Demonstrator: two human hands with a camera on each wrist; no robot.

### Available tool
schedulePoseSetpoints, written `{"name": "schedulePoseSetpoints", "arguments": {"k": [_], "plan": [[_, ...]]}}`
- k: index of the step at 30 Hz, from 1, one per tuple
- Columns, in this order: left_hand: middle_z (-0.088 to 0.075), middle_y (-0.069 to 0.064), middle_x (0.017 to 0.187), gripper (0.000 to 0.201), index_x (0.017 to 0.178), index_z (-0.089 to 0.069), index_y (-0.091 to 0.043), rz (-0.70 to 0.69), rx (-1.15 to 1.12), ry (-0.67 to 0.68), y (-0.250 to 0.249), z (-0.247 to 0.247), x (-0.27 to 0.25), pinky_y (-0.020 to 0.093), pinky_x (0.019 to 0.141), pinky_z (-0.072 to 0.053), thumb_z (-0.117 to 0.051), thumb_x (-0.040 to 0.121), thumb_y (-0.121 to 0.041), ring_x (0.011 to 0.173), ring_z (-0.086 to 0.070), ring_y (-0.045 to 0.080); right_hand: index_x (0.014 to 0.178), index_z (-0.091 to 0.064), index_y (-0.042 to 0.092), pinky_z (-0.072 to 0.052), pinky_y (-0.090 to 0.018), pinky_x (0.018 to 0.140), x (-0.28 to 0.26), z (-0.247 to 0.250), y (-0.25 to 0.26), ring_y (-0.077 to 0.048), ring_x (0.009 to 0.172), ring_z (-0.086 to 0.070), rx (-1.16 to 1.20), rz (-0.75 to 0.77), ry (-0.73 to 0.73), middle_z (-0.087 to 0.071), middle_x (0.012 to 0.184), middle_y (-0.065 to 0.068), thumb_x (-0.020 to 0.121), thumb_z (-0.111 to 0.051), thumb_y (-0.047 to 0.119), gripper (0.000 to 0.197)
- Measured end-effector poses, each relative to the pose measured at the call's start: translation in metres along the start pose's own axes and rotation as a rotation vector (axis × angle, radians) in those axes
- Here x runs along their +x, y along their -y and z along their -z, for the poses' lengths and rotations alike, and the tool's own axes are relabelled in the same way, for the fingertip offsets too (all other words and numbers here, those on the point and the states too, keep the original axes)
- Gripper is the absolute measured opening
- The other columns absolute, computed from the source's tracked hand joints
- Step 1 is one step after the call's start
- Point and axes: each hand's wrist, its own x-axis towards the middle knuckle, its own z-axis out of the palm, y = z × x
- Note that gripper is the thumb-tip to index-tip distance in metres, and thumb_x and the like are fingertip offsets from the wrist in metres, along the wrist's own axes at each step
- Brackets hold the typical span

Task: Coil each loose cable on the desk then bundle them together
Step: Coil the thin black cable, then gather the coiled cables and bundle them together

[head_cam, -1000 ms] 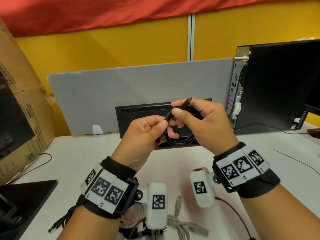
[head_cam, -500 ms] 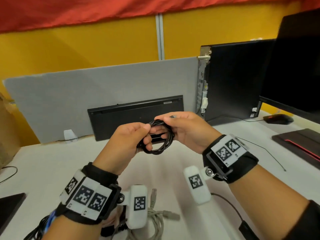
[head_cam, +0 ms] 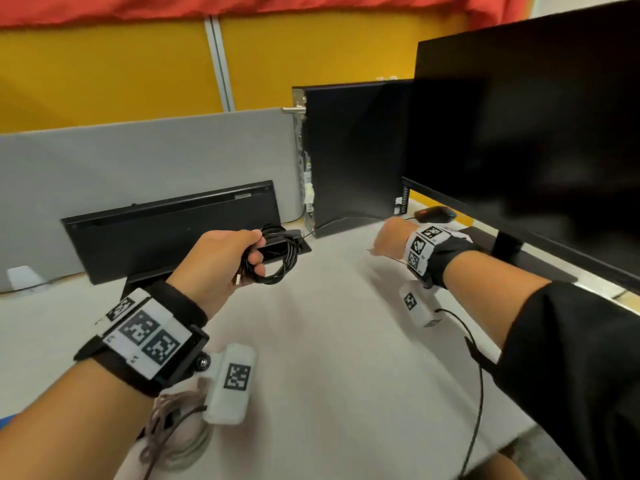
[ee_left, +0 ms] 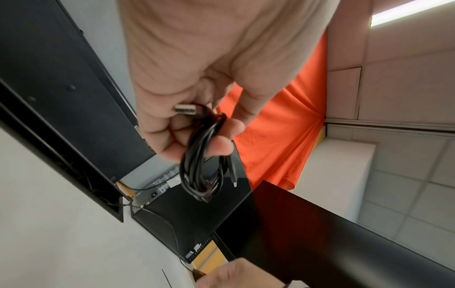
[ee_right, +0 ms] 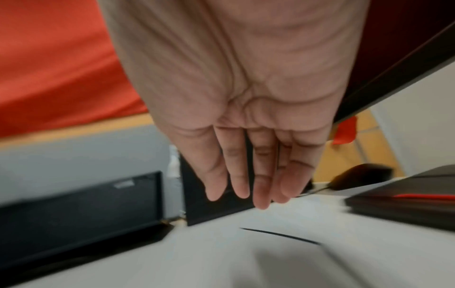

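Note:
My left hand (head_cam: 242,251) grips a coiled black USB cable (head_cam: 277,265) above the desk, in front of the keyboard. In the left wrist view the coil (ee_left: 204,155) hangs from my curled fingers, its metal USB plug (ee_left: 185,109) against my palm. My right hand (head_cam: 388,237) is far to the right, near the computer case, fingers straight and holding nothing (ee_right: 248,187). A thin black wire (ee_right: 278,234) lies on the desk just below those fingers. A pale grey coiled cable (head_cam: 180,441) lies on the desk under my left forearm.
A black keyboard (head_cam: 173,233) leans against the grey divider (head_cam: 138,161). A black computer case (head_cam: 353,154) stands at the back, a large monitor (head_cam: 526,133) at the right. A black mouse (head_cam: 434,213) and a dark pad (ee_right: 403,204) lie under the monitor.
My right hand has let go of the black coil and swung right toward the computer case. The left hand alone now holds the coil. My head has turned to the right.

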Motion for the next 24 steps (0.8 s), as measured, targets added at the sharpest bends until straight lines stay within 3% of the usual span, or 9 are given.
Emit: {"name": "schedulePoseSetpoints", "arguments": {"k": [2, 6, 8, 11, 13, 17, 19, 21, 24], "plan": [[-0.048, 0.001, 0.055, 0.019, 0.084, -0.060, -0.005, 0.006, 0.018, 0.005, -0.001, -0.010, -0.007, 0.033, 0.065, -0.045, -0.051, 0.098, -0.015, 0.052, -0.050, 0.018, 0.113, -0.068, 0.008, -0.049, -0.036, 0.079, 0.004, 0.004, -0.032, -0.032, 0.106, -0.063, -0.213, -0.040, -0.031, -0.067, 0.115, -0.014, 0.085, -0.066, 0.028, 0.034], [-0.048, 0.003, 0.057, 0.018, 0.089, -0.062, -0.003, 0.016, 0.062, 0.019, -0.001, -0.026, -0.020, 0.033, 0.065, -0.047, -0.052, 0.098, -0.015, 0.054, -0.051, 0.019, 0.108, -0.064, 0.015, -0.045, -0.028, 0.058, 0.006, 0.008, -0.055, -0.023, 0.064, -0.058, -0.541, -0.189, -0.046, -0.062, 0.076, -0.002, 0.080, -0.071, 0.041, 0.038], [-0.048, 0.004, 0.058, 0.018, 0.090, -0.061, -0.001, 0.018, 0.064, 0.019, -0.001, -0.032, -0.024, 0.033, 0.065, -0.046, -0.052, 0.098, -0.014, 0.056, -0.051, 0.020, 0.106, -0.062, 0.018, -0.041, -0.027, 0.051, 0.012, 0.006, -0.056, -0.022, 0.058, -0.053, -0.540, -0.248, -0.042, -0.057, 0.070, -0.001, 0.072, -0.073, 0.054, 0.051], [-0.048, 0.007, 0.061, 0.017, 0.094, -0.062, 0.001, 0.020, 0.077, 0.016, 0.001, -0.036, -0.027, 0.033, 0.065, -0.047, -0.052, 0.097, -0.013, 0.056, -0.051, 0.021, 0.104, -0.061, 0.015, -0.054, -0.035, 0.070, 0.024, -0.001, -0.054, -0.026, 0.073, -0.061, -0.525, -0.233, -0.030, -0.061, 0.078, -0.004, 0.066, -0.076, 0.060, 0.061], [-0.049, 0.008, 0.062, 0.018, 0.095, -0.062, 0.002, 0.021, 0.084, 0.007, 0.003, -0.036, -0.027, 0.033, 0.065, -0.048, -0.053, 0.097, -0.012, 0.056, -0.051, 0.021, 0.104, -0.060, 0.013, -0.055, -0.039, 0.079, 0.032, -0.007, -0.050, -0.029, 0.082, -0.064, -0.499, -0.219, -0.010, -0.061, 0.085, -0.006, 0.067, -0.080, 0.055, 0.060], [-0.049, 0.008, 0.061, 0.019, 0.096, -0.063, 0.003, 0.030, 0.092, -0.009, 0.008, -0.033, -0.024, 0.032, 0.064, -0.049, -0.054, 0.097, -0.013, 0.055, -0.052, 0.021, 0.096, -0.062, 0.012, -0.045, -0.028, 0.056, 0.039, -0.014, -0.043, -0.019, 0.056, -0.053, -0.580, -0.124, -0.026, -0.055, 0.070, -0.003, 0.081, -0.074, 0.025, 0.024], [-0.050, 0.008, 0.060, 0.019, 0.095, -0.063, 0.003, 0.035, 0.088, -0.018, 0.011, -0.032, -0.021, 0.031, 0.063, -0.049, -0.054, 0.097, -0.013, 0.054, -0.052, 0.021, 0.090, -0.059, 0.014, -0.041, -0.027, 0.052, 0.039, -0.017, -0.043, -0.015, 0.052, -0.048, -0.633, -0.097, -0.025, -0.052, 0.067, -0.001, 0.082, -0.070, 0.020, 0.015], [-0.050, 0.007, 0.060, 0.018, 0.094, -0.064, 0.002, 0.031, 0.078, -0.024, 0.013, -0.029, -0.019, 0.031, 0.063, -0.049, -0.054, 0.097, -0.013, 0.053, -0.053, 0.020, 0.097, -0.062, 0.012, -0.042, -0.030, 0.055, 0.038, -0.020, -0.046, -0.018, 0.058, -0.053, -0.640, -0.070, -0.008, -0.055, 0.072, -0.001, 0.083, -0.069, 0.019, 0.017], [-0.052, 0.007, 0.061, 0.020, 0.095, -0.065, 0.002, -0.001, 0.061, -0.035, 0.016, -0.025, -0.016, 0.035, 0.069, -0.048, -0.054, 0.097, -0.014, 0.054, -0.055, 0.020, 0.098, -0.066, 0.011, -0.046, -0.033, 0.066, 0.037, -0.023, -0.043, -0.028, 0.083, -0.064, -0.442, -0.068, -0.009, -0.064, 0.089, -0.004, 0.085, -0.062, 0.022, 0.018]]}}
